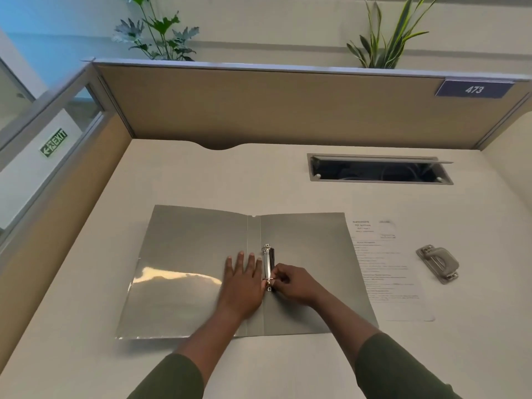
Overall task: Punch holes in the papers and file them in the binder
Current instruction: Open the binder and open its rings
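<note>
A pale cream tabletop carries an open grey binder at its middle. Printed papers lie partly under the binder's right cover. A grey hole punch sits nearer the right edge, apart from the papers.

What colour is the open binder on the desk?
The binder is plain grey and glossy; the head view shows it.

The person wears dark olive-green long sleeves pushed back to mid-forearm, leaving the left hand and right hand bare, without rings, watch or gloves visible.
</note>
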